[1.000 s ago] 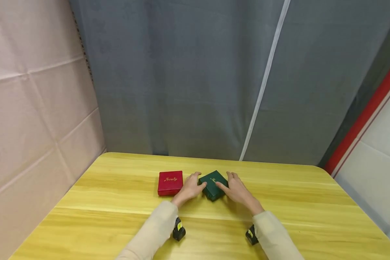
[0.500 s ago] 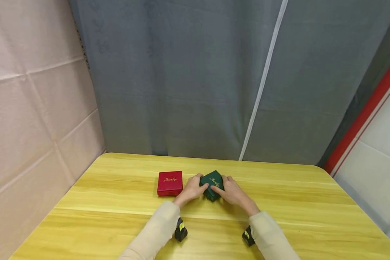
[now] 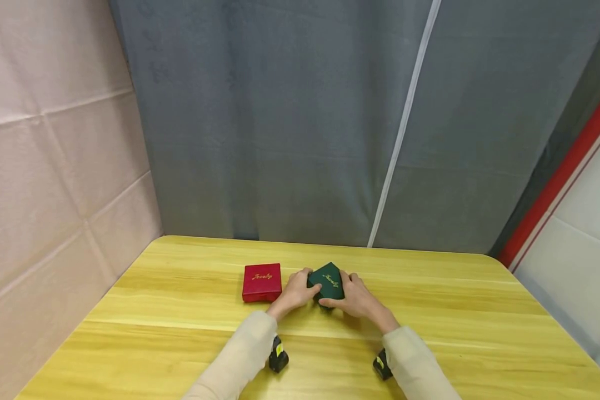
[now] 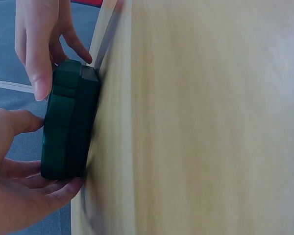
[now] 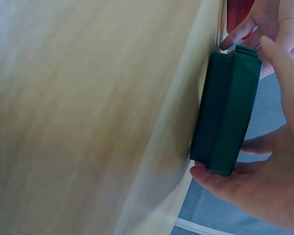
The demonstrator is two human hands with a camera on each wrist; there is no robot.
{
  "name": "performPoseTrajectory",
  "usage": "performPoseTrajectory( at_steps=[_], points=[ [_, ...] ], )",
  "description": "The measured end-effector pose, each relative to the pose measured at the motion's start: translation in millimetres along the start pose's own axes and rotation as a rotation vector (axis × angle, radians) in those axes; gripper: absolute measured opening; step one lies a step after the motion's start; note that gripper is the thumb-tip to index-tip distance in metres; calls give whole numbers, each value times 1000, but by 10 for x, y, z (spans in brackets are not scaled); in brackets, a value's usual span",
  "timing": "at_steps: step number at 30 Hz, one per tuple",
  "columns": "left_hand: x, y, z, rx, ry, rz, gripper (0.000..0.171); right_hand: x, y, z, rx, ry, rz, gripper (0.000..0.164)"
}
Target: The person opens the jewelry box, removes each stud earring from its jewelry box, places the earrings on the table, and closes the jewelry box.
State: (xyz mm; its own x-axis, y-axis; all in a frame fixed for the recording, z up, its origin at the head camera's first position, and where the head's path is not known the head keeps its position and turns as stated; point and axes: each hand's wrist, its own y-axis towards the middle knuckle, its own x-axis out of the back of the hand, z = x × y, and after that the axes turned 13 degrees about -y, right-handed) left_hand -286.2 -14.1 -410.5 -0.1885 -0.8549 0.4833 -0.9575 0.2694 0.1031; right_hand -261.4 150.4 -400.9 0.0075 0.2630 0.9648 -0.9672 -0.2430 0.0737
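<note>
A dark green jewelry box (image 3: 327, 278) with gold lettering on its lid sits turned cornerwise on the wooden table. My left hand (image 3: 294, 290) grips its left side, thumb over the lid's near edge and fingers along the side. From the right, my right hand (image 3: 356, 297) holds the opposite side, its thumb across the front corner. The lid looks closed in both wrist views, where the green box (image 4: 68, 122) shows its ridged front edge between the two hands. Part of its near side is hidden by the thumbs.
A red jewelry box (image 3: 262, 282) with gold lettering lies just left of my left hand. Black wrist cameras (image 3: 278, 355) hang below both sleeves. The table (image 3: 430, 311) ends at a grey curtain (image 3: 280, 139) behind.
My right hand has moved left onto the green box, its thumb sliding down to the front corner. The left hand has closed in on the box's left side. The red box stays put.
</note>
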Motion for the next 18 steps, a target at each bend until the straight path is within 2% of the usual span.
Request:
performPoseTrajectory(
  at_steps=[9, 18],
  points=[
    [1, -24, -10, 0, -1, 7, 46, -14, -35, -1, 38, -38, -15, 103],
    [30, -87, -26, -12, -1, 37, 47, -19, -63, 4, 45, -58, 13, 102]
  ],
)
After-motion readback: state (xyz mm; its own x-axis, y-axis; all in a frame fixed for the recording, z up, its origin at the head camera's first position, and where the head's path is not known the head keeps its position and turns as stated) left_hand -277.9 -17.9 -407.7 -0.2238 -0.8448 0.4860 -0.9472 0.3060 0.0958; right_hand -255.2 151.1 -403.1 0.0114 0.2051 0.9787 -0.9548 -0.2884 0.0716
